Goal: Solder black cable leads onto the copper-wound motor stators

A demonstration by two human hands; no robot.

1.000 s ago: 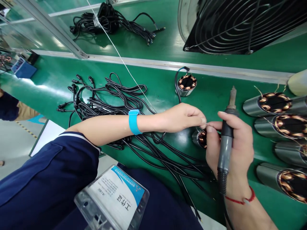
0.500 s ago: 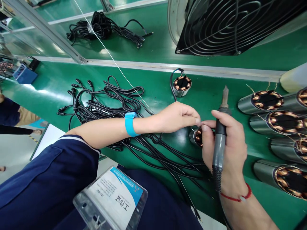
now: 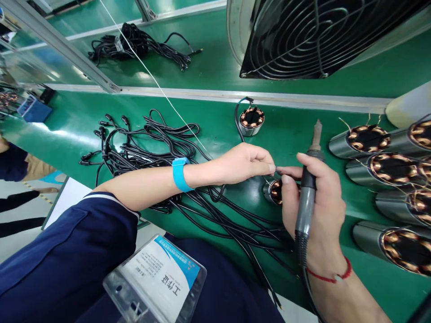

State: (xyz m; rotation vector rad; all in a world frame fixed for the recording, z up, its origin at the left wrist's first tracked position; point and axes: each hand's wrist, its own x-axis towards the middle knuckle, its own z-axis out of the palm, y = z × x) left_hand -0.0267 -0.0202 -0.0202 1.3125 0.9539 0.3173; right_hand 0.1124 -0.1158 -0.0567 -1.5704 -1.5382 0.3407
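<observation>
My right hand [image 3: 321,206] is wrapped round a soldering iron [image 3: 306,202], its metal tip pointing up and away from me. The thumb and a finger of that hand reach left, close to the fingertips of my left hand [image 3: 247,163]. With thumb and finger pressed together, my left hand pinches what looks like a thin wire end; the fingertips hide most of it. Just below the fingertips is a small stator with copper windings [image 3: 276,192], partly covered by my right thumb. Another stator [image 3: 252,121], with a dark cable attached, stands upright farther back.
Black cables [image 3: 151,148] lie in a tangle under and beside my left forearm. Several larger stators [image 3: 363,146] lie at the right. A fan with a wire guard [image 3: 303,45] stands at the back, and a cable bundle [image 3: 134,45] lies behind the rail [image 3: 188,93].
The view has shifted slightly, so the bench things sit a little farther left. My right thumb and finger are slightly farther apart; both hands otherwise keep nearly the same pose.
</observation>
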